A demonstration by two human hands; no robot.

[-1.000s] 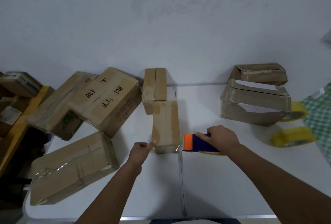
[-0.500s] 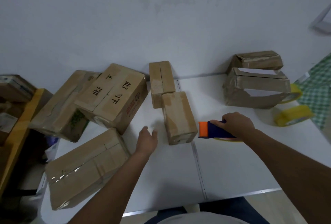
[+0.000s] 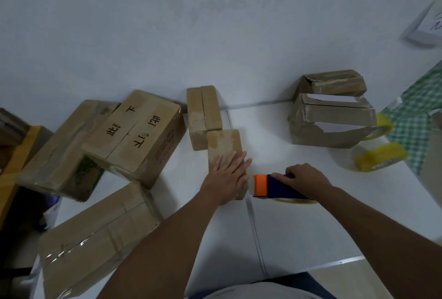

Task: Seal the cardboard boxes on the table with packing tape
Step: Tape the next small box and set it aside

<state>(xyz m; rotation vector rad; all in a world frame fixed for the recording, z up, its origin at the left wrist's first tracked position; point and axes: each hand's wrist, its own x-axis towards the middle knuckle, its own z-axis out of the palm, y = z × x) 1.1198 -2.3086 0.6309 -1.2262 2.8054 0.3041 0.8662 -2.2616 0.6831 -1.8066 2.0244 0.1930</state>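
A small taped cardboard box lies in the middle of the white table. My left hand rests flat on its near half with straight fingers. Just to the right, my right hand grips a blue tape dispenser with an orange front end that points at the box. A yellow tape roll sits under the dispenser. A second small box stands behind the first, touching it.
Three larger boxes crowd the left: a printed one, one behind it, one near the front. Two crumpled boxes stand stacked at the back right. Two yellow tape rolls lie beside them. Green checked cloth lies far right.
My left hand has moved from the table left of the small box onto its top and lies flat there. My right hand with the dispenser stays beside the box.
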